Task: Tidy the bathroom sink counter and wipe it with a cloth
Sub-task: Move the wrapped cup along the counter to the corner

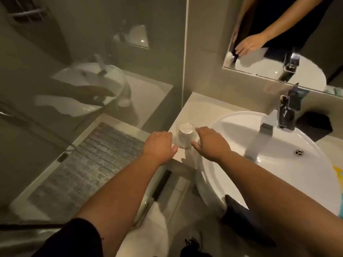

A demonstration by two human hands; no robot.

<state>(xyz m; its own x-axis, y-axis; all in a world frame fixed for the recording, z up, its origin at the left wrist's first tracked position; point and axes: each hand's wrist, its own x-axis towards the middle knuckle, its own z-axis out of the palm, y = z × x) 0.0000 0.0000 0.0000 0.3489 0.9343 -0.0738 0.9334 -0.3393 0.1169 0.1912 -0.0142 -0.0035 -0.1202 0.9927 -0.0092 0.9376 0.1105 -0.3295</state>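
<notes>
At the far left a glass shower screen (89,80) mirrors the basin dimly, with a grey ribbed floor mat (89,160) behind it. Next comes the pale stone surface (196,108), a narrow strip between the screen and the basin. Near its front edge stands the task's thing, a small clear drinking glass (184,135), upside down with its base uppermost, its long axis upright.

The left hand (159,145) sits just left of the glass, fingers curled down and thumb pointing toward it; the right hand (209,143) sits just right, fingers spread and reaching in toward its side. The hands are apart, one on each flank, neither clearly clamped on the glass; the right fingertips may be touching it, though blur makes that hard to tell. Both are about equally near, so either could lift it straight up.

Further right lies the round white ceramic basin (232,127), then the chrome and black tap (285,112) under the wall mirror (259,71), and a dark folded cloth (313,125) beside the tap.
</notes>
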